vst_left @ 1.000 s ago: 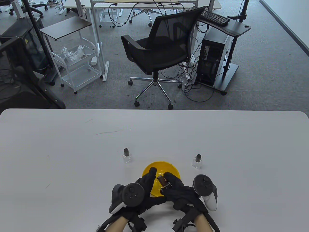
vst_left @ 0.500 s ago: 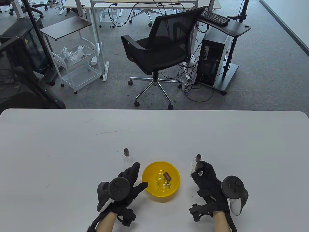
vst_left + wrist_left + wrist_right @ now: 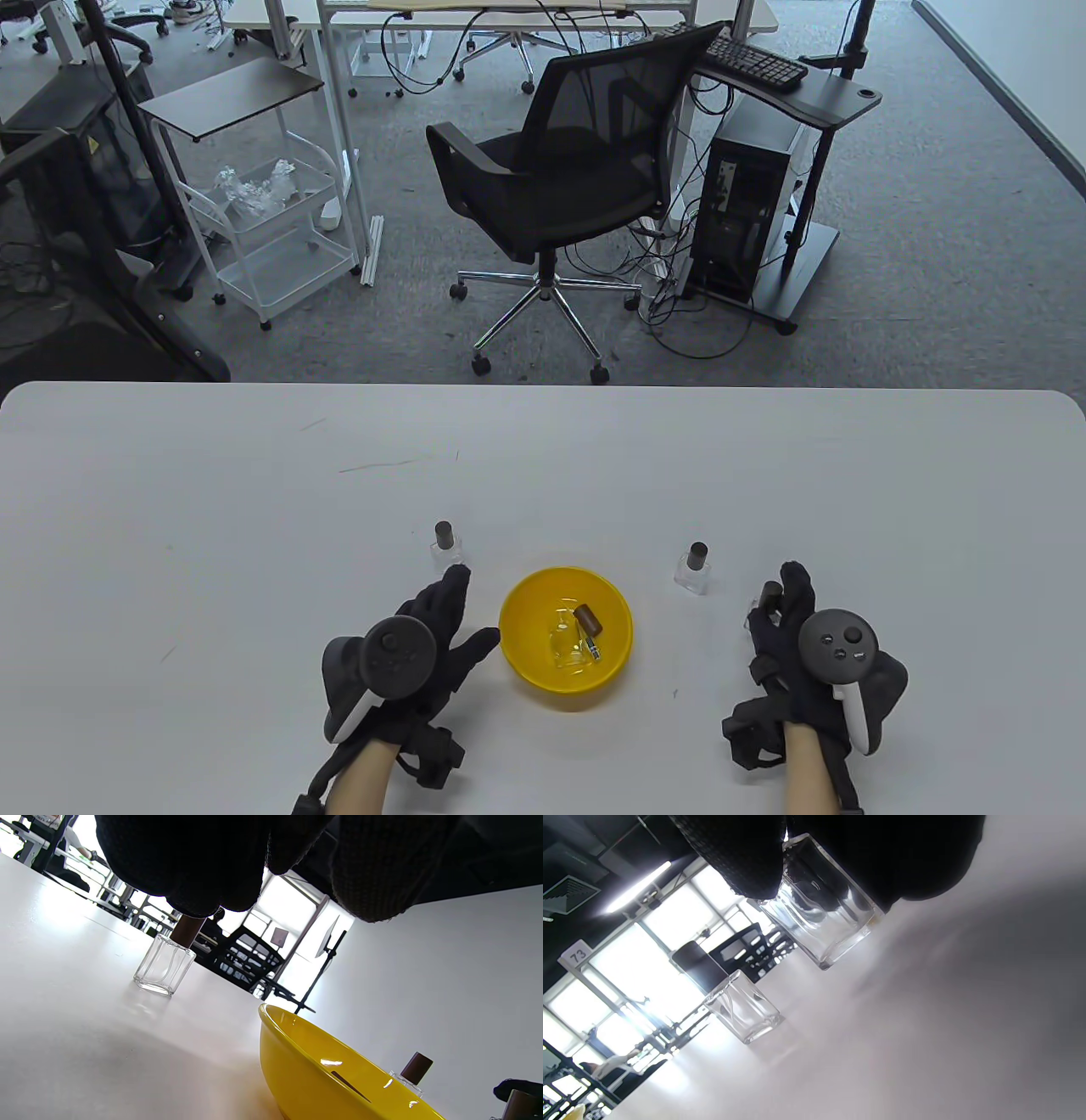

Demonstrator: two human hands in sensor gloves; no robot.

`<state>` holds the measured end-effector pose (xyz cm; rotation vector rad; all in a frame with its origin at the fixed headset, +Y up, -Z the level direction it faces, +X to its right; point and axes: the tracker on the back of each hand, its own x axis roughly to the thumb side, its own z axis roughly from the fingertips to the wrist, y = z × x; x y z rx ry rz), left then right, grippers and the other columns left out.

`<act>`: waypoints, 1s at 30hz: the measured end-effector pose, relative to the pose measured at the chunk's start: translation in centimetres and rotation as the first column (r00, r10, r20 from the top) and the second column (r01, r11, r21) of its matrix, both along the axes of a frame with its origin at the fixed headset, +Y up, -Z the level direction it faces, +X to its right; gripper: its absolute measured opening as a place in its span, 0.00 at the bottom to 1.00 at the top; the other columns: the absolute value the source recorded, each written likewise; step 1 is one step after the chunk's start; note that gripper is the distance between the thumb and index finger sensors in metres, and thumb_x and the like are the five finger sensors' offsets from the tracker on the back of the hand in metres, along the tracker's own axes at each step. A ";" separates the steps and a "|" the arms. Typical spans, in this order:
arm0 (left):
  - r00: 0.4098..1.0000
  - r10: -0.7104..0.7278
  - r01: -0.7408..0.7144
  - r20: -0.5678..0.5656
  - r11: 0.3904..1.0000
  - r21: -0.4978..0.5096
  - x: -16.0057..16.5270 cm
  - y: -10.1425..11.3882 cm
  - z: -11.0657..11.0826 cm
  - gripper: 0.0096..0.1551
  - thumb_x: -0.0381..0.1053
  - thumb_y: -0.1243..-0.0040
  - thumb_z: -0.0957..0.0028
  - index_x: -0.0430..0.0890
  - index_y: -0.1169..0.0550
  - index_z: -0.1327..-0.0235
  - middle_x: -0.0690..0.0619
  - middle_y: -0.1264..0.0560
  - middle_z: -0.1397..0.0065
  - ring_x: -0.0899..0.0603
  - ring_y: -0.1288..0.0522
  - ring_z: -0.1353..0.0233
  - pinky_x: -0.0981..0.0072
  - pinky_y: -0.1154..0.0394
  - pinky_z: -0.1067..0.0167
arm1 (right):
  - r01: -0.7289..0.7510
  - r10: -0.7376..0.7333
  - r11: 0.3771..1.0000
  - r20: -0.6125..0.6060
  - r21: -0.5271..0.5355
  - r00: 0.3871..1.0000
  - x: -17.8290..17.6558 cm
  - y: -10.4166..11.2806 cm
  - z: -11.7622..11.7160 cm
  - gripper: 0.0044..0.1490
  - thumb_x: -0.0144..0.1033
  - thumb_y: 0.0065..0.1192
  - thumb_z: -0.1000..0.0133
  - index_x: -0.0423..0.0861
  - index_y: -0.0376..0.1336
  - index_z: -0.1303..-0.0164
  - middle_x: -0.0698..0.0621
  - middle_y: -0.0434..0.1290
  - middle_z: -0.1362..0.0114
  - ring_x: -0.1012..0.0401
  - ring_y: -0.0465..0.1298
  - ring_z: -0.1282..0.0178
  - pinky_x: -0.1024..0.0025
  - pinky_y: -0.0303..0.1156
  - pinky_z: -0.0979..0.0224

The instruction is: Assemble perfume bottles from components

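Observation:
A yellow bowl (image 3: 526,603) sits at the front middle of the table and holds a brown cap (image 3: 588,621), a small sprayer (image 3: 593,649) and a clear glass bottle (image 3: 562,645). Two capped glass bottles stand on the table, one left (image 3: 445,545) and one right (image 3: 695,569) of the bowl. My right hand (image 3: 785,615) grips a third capped glass bottle (image 3: 823,912) at the table, right of the standing one. My left hand (image 3: 441,624) is open and empty, left of the bowl, fingertips near the left bottle (image 3: 167,961).
The white table (image 3: 254,526) stretches wide on both sides. Beyond its far edge stand a black office chair (image 3: 560,178), a white cart (image 3: 263,229) and a computer stand (image 3: 764,195).
My right hand carried its capped bottle from the bowl out to the right, past the standing right bottle. My left hand let go and drew back to the left of the bowl.

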<state>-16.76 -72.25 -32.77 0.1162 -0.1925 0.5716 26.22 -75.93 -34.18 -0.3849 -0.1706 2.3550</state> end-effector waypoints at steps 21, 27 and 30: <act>1.000 -0.002 0.002 -0.007 1.000 -0.002 -0.3 0.4 0.2 0.48 0.64 0.36 0.48 0.50 0.38 0.17 0.43 0.31 0.22 0.34 0.27 0.28 0.45 0.28 0.33 | 0.084 -0.083 0.994 -0.013 0.077 0.996 0.1 1.0 0.5 0.43 0.33 0.59 0.33 0.39 0.40 0.17 0.34 0.53 0.15 0.31 0.56 0.23 0.35 0.59 0.28; 1.000 0.003 -0.003 -0.009 1.000 0.005 -0.5 0.5 0.1 0.48 0.64 0.36 0.48 0.50 0.38 0.17 0.43 0.31 0.22 0.34 0.27 0.28 0.45 0.28 0.34 | -0.062 0.077 0.978 -0.071 0.198 0.994 -2.2 4.0 1.1 0.41 0.34 0.60 0.33 0.38 0.44 0.17 0.33 0.54 0.16 0.31 0.55 0.23 0.34 0.57 0.28; 1.000 0.000 0.000 -0.009 1.000 0.009 -0.5 0.5 0.1 0.48 0.64 0.36 0.48 0.50 0.38 0.17 0.43 0.31 0.22 0.34 0.27 0.28 0.45 0.28 0.33 | -0.116 0.150 0.963 -0.122 0.244 0.981 -3.8 5.2 1.4 0.39 0.34 0.60 0.33 0.38 0.46 0.17 0.33 0.55 0.16 0.31 0.56 0.23 0.35 0.58 0.28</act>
